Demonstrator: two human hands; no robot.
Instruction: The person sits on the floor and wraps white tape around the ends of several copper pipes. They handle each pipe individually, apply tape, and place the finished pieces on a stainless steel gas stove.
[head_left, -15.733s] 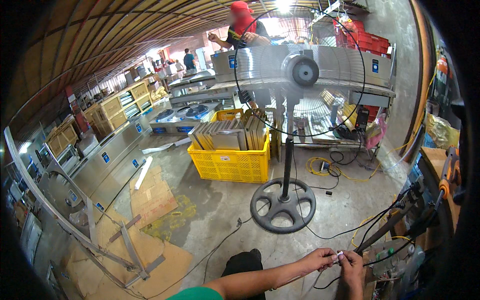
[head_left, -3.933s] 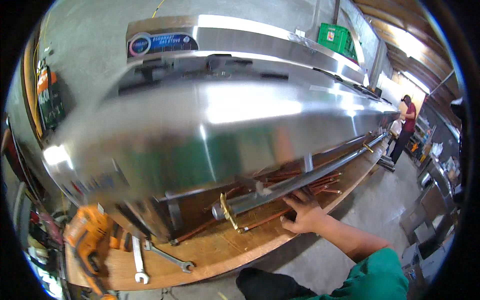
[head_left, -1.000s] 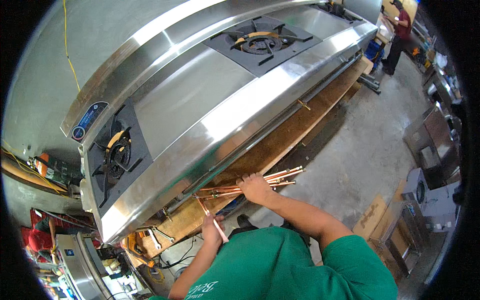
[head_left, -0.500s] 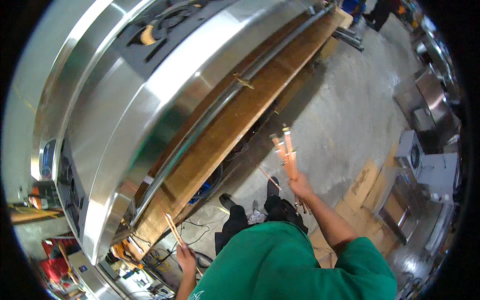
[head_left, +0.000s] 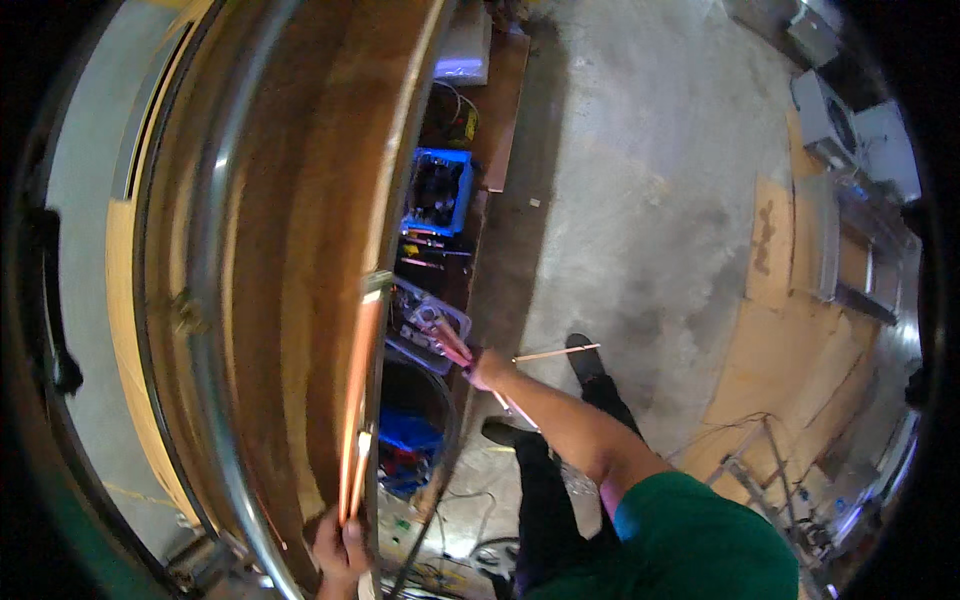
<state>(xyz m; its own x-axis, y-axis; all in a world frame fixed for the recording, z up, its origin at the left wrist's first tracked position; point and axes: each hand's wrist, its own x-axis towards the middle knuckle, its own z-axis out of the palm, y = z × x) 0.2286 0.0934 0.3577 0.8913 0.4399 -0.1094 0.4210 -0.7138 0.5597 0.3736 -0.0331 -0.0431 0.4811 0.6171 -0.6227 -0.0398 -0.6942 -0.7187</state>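
Along the workbench's front edge, my left hand [head_left: 338, 545] is closed around a few long copper tubes [head_left: 365, 350]. They point away from me, and a dull metallic end shows at the far tip. My right hand [head_left: 490, 370] grips a bundle of copper tubes [head_left: 453, 346] below the bench top. That bundle reaches over a clear plastic bin [head_left: 455, 318] holding small fittings, and I cannot tell whether it touches them. Motion blurs the bundle, and my fingers hide its middle. One loose copper tube [head_left: 550, 354] lies on the floor beside my shoe.
A wooden workbench [head_left: 320, 180] with a long metal pipe [head_left: 212, 250] runs along my left. Under it, a lower shelf [head_left: 508, 120] holds a blue crate [head_left: 463, 190]. Nearer me stands a dark bucket [head_left: 452, 400]. Cables [head_left: 470, 500] trail on the floor; flattened cardboard [head_left: 735, 390] lies right.
My view has turned, and the steel appliance has left it. My right hand has carried its bundle from above the floor to the plastic bin. My left hand's tubes now lie along the bench edge.
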